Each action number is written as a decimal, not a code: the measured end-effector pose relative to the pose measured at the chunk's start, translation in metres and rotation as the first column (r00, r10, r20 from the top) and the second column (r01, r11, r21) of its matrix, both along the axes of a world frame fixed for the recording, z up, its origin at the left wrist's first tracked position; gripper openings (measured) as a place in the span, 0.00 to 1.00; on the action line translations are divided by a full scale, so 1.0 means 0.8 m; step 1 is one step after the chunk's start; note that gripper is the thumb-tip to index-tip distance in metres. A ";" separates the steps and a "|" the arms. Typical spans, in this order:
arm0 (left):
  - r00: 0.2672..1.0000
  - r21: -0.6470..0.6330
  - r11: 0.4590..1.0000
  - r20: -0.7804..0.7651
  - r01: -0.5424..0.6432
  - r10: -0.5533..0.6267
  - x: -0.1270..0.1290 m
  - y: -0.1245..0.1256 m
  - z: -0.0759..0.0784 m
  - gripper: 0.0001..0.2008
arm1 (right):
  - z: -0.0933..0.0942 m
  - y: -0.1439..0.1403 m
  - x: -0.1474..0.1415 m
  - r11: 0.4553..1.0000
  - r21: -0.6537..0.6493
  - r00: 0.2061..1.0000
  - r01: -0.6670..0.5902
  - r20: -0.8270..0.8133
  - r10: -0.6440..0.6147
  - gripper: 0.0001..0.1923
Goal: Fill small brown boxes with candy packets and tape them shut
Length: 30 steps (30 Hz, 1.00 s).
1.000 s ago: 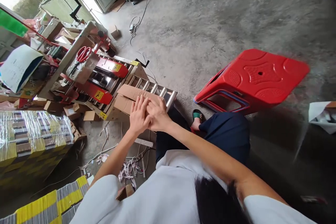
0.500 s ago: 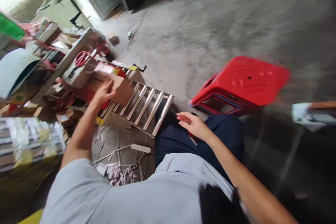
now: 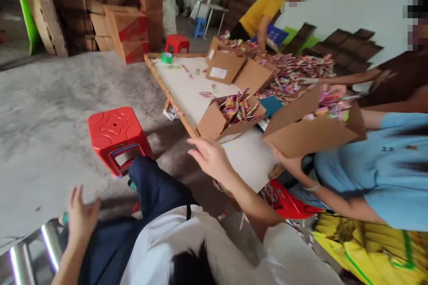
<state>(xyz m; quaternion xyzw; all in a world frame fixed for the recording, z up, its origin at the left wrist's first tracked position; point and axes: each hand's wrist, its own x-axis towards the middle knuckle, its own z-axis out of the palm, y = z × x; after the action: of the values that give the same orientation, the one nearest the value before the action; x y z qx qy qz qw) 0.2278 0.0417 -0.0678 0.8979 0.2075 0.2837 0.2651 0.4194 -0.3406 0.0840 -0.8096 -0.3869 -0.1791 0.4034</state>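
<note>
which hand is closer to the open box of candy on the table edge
Right. The right hand hovers open just below the open box, not touching it. The left hand is far off to the left, low beside the metal rollers.

We see our right hand point(image 3: 211, 156) stretched out empty, fingers loose, just short of an open cardboard box point(image 3: 230, 116) of bright sachets on the white table point(image 3: 190, 91). Our left hand point(image 3: 79, 213) hangs empty above metal rollers point(image 3: 33, 249), near a red stool point(image 3: 115, 137).
</note>
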 end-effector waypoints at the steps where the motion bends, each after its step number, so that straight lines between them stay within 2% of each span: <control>1: 0.999 -0.013 1.000 0.046 0.026 -0.025 0.035 -0.008 -0.002 0.36 | 0.009 -0.017 0.011 0.984 0.038 0.981 0.175 0.073 -0.178 0.14; 3: 0.982 -0.072 0.984 0.101 0.166 -0.158 0.109 -0.035 0.002 0.32 | 0.016 -0.037 0.040 0.875 0.040 0.866 0.482 0.128 -0.483 0.22; 4: 0.966 -0.117 0.962 0.100 0.248 -0.237 0.144 -0.053 0.007 0.31 | 0.015 -0.040 0.056 0.808 -0.005 0.802 0.589 0.120 -0.585 0.25; 6: 0.933 -0.266 0.895 0.097 0.359 -0.346 0.201 -0.095 0.018 0.30 | 0.009 -0.038 0.090 0.702 -0.130 0.714 0.700 0.079 -0.696 0.20; 8: 0.899 -0.490 0.770 0.072 0.409 -0.432 0.239 -0.139 0.028 0.32 | 0.008 -0.030 0.117 0.663 -0.191 0.680 0.724 0.039 -0.732 0.09; 10: 0.872 -0.713 0.596 0.043 0.369 -0.488 0.262 -0.180 0.038 0.35 | 0.016 -0.024 0.137 0.662 -0.143 0.670 0.736 0.011 -0.742 0.08; 12: 0.863 -0.872 0.405 0.038 0.275 -0.504 0.282 -0.217 0.050 0.33 | 0.034 -0.023 0.147 0.636 -0.040 0.635 0.771 -0.034 -0.772 0.09; 14: 0.887 -0.965 0.207 0.052 0.163 -0.458 0.302 -0.250 0.066 0.30 | 0.054 -0.028 0.151 0.583 0.067 0.586 0.810 -0.093 -0.805 0.10; 16: 0.903 -0.996 -0.002 0.081 0.088 -0.422 0.323 -0.275 0.081 0.32 | 0.069 -0.037 0.147 0.554 0.174 0.576 0.814 -0.121 -0.809 0.13; 18: 0.888 -0.970 -0.219 0.188 0.101 -0.420 0.338 -0.289 0.091 0.38 | 0.076 -0.045 0.133 0.607 0.275 0.646 0.746 -0.074 -0.760 0.17; 20: 0.848 -0.883 -0.426 0.373 0.198 -0.377 0.341 -0.287 0.089 0.43 | 0.077 -0.049 0.107 0.715 0.346 0.756 0.608 0.022 -0.654 0.20; 21: 0.837 -0.830 -0.501 0.443 0.246 -0.322 0.337 -0.278 0.085 0.44 | 0.076 -0.049 0.090 0.770 0.362 0.808 0.525 0.073 -0.585 0.20; 22: 0.839 -0.786 -0.549 0.482 0.285 -0.254 0.330 -0.265 0.078 0.44 | 0.075 -0.048 0.072 0.819 0.368 0.851 0.440 0.121 -0.511 0.20; 24: 0.865 -0.741 -0.579 0.488 0.340 -0.117 0.307 -0.230 0.059 0.40 | 0.073 -0.041 0.035 0.894 0.358 0.912 0.270 0.202 -0.356 0.18; 27: 0.875 -0.721 -0.536 0.480 0.438 0.069 0.253 -0.169 0.031 0.34 | 0.072 -0.024 -0.009 0.957 0.290 0.952 0.027 0.285 -0.113 0.14; 30: 0.870 -0.733 -0.475 0.454 0.486 0.190 0.185 -0.125 0.009 0.27 | 0.067 0.007 -0.035 0.955 0.234 0.941 -0.184 0.322 0.103 0.10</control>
<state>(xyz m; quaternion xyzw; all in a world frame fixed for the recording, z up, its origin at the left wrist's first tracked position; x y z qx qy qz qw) 0.3758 -0.0581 -0.0602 0.1755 0.1432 0.0967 0.9692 0.3918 -0.3350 0.1375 -0.6812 -0.4763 -0.3218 0.4534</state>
